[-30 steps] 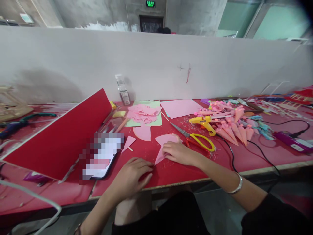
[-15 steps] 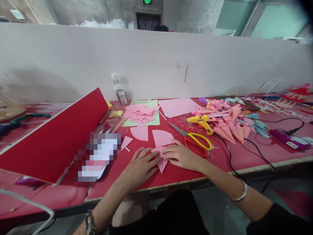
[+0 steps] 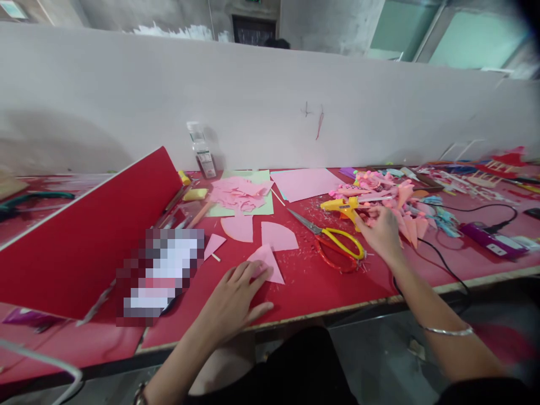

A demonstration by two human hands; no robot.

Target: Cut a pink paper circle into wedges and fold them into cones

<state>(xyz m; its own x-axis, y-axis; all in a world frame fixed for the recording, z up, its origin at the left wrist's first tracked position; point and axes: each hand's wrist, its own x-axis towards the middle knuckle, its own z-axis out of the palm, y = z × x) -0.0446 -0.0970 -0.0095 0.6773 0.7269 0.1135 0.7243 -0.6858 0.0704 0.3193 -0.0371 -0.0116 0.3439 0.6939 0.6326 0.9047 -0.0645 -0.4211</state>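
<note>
My left hand lies on the table with its fingers spread, the fingertips resting on a pink paper piece that comes to a point at its lower right. Off to the right, my right hand closes at the handle of a yellow hot glue gun; the gun still lies on the table. Between the hands are scissors with yellow and red handles, blades pointing up and left. Two pink paper sectors lie flat just beyond my left hand.
Pink paper cones are heaped behind my right hand. Torn pink scraps sit on a green sheet, beside a pink sheet. A blurred-out phone and a leaning red board stand left. A purple box with cables lies right.
My right hand has left the pink paper and moved right to the glue gun. The paper under my left hand now lies more spread out. The view has shifted slightly.
</note>
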